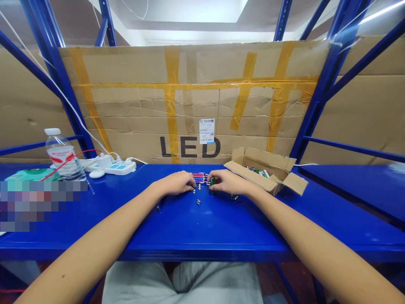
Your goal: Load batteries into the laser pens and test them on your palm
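Note:
My right hand (pixel 230 181) pinches a dark green cylinder (pixel 212 185), shaped like a small battery, upright on the blue table. Opposite it, my left hand (pixel 177 182) is closed at the fingertips over a small silver metal piece (pixel 194 191). Between the hands lies a row of slim red and purple sticks (pixel 198 177) with shiny ends; their exact kind is unclear. Another small silver piece (pixel 198 202) rests nearer to me, and a further one (pixel 158 207) is below my left wrist. Beneath my right wrist a dark green item (pixel 234 197) is partly hidden.
An open cardboard box (pixel 253 175) with several cylinders inside stands at the right. On the left are a water bottle (pixel 63 156), a white power strip (pixel 118 167) and a green packet (pixel 31 174). A taped cardboard sheet (pixel 142 109) closes the back between blue posts.

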### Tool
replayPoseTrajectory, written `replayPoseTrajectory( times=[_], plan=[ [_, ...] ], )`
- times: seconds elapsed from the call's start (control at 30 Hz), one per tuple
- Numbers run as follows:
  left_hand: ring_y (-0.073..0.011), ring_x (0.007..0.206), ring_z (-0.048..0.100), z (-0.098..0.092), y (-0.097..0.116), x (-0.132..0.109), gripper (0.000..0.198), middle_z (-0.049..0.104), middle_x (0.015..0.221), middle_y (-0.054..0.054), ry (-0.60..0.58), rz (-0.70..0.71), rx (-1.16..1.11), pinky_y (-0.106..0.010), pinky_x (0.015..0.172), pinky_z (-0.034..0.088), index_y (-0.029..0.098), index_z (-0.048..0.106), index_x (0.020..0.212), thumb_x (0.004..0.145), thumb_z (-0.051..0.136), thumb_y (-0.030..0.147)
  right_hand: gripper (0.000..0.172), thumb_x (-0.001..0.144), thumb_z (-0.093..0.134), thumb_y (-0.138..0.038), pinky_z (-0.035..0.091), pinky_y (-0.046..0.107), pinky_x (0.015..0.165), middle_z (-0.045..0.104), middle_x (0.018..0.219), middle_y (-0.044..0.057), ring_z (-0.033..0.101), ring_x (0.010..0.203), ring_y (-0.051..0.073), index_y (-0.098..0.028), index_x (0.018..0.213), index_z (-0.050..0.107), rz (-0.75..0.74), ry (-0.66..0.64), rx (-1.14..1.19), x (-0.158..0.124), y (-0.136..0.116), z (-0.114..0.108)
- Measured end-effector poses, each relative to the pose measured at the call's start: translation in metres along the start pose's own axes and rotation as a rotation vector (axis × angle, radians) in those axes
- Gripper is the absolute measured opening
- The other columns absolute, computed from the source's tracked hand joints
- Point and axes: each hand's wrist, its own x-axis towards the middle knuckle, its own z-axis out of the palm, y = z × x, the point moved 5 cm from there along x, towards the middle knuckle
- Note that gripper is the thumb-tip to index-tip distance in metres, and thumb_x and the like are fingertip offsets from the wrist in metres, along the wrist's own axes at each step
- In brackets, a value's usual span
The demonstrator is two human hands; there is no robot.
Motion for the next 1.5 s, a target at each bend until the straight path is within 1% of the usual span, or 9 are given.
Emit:
replayPoseTrajectory(
  times=[0.4, 0.47, 0.63, 0.73, 1.0, 1.17, 1.23, 1.4, 1.5],
  plan=[
    [-0.0137, 0.066, 0.058, 0.003, -0.007, -0.003, 0.013, 0.068, 0.077, -0.002, -0.090, -0.160, -0.123, -0.023, 0.060, 0.040, 0.016, 0.067, 0.083, 0.079, 0.055, 0.019, 0.019, 0.075, 0.063, -0.019, 0.042, 0.025, 0.067, 0.068, 0.082, 0.001, 0.056, 0.072, 0.015, -0.017, 0.091, 0.071, -0.093, -0.061, 0.045, 0.000, -0.006, 0.003],
    [-0.0149, 0.070, 0.060, -0.002, -0.003, -0.003, 0.014, 0.069, 0.080, -0.003, -0.014, -0.126, -0.083, -0.024, 0.064, 0.042, 0.017, 0.069, 0.084, 0.080, 0.056, 0.020, 0.016, 0.075, 0.063, -0.020, 0.042, 0.025, 0.067, 0.068, 0.081, 0.000, 0.056, 0.073, 0.015, -0.017, 0.089, 0.071, -0.099, -0.069, 0.044, 0.000, -0.005, 0.004],
    [-0.0176, 0.086, 0.064, -0.021, 0.023, -0.004, 0.019, 0.071, 0.096, -0.005, 0.364, 0.047, -0.047, -0.028, 0.077, 0.046, 0.019, 0.068, 0.097, 0.090, 0.051, 0.023, 0.011, 0.078, 0.061, -0.025, 0.042, 0.025, 0.060, 0.063, 0.072, 0.000, 0.053, 0.064, 0.013, -0.016, 0.080, 0.068, -0.080, -0.080, 0.094, 0.003, 0.003, 0.010],
    [-0.0173, 0.089, 0.064, -0.020, 0.037, -0.004, 0.020, 0.071, 0.100, -0.005, 0.441, 0.126, -0.037, -0.028, 0.079, 0.047, 0.019, 0.067, 0.103, 0.093, 0.050, 0.023, 0.014, 0.078, 0.061, -0.026, 0.044, 0.025, 0.056, 0.065, 0.074, 0.002, 0.055, 0.063, 0.014, -0.015, 0.085, 0.067, -0.052, -0.107, 0.243, 0.005, 0.008, 0.016],
    [-0.0177, 0.095, 0.064, -0.009, 0.042, -0.003, 0.027, 0.069, 0.108, -0.006, 0.395, 0.166, 0.081, -0.027, 0.081, 0.046, 0.021, 0.064, 0.117, 0.095, 0.048, 0.021, 0.015, 0.076, 0.063, -0.026, 0.049, 0.028, 0.061, 0.066, 0.073, 0.002, 0.057, 0.063, 0.014, -0.014, 0.084, 0.068, -0.022, -0.048, 0.389, 0.007, 0.005, 0.015],
    [-0.0174, 0.093, 0.065, -0.022, 0.030, -0.006, 0.026, 0.071, 0.104, -0.004, 0.416, 0.099, 0.031, -0.028, 0.082, 0.046, 0.021, 0.067, 0.110, 0.093, 0.047, 0.023, 0.018, 0.076, 0.059, -0.015, 0.047, 0.028, 0.071, 0.070, 0.082, 0.003, 0.060, 0.073, 0.016, -0.016, 0.086, 0.073, -0.069, 0.097, 0.129, 0.005, 0.003, 0.002],
    [-0.0186, 0.093, 0.065, -0.023, 0.021, -0.006, 0.025, 0.072, 0.103, -0.004, 0.359, 0.057, 0.035, -0.028, 0.082, 0.046, 0.021, 0.069, 0.104, 0.091, 0.048, 0.023, 0.023, 0.076, 0.058, -0.011, 0.046, 0.028, 0.078, 0.071, 0.091, 0.004, 0.062, 0.082, 0.017, -0.018, 0.089, 0.075, -0.123, 0.122, 0.014, 0.005, 0.001, 0.000],
    [-0.0183, 0.083, 0.066, -0.009, 0.002, -0.006, 0.025, 0.074, 0.094, -0.004, 0.094, -0.002, 0.020, -0.027, 0.074, 0.045, 0.023, 0.073, 0.097, 0.083, 0.053, 0.018, 0.024, 0.078, 0.061, -0.012, 0.045, 0.029, 0.083, 0.070, 0.096, 0.005, 0.062, 0.087, 0.019, -0.019, 0.096, 0.076, -0.158, 0.069, -0.054, 0.005, 0.002, 0.003],
    [-0.0172, 0.082, 0.066, -0.002, 0.000, -0.005, 0.029, 0.074, 0.093, -0.003, 0.042, 0.033, -0.039, -0.025, 0.075, 0.044, 0.024, 0.073, 0.100, 0.082, 0.053, 0.014, 0.023, 0.080, 0.061, -0.015, 0.045, 0.030, 0.084, 0.071, 0.097, 0.005, 0.061, 0.089, 0.019, -0.019, 0.097, 0.075, -0.169, 0.051, -0.077, 0.005, 0.003, 0.005]
  ],
)
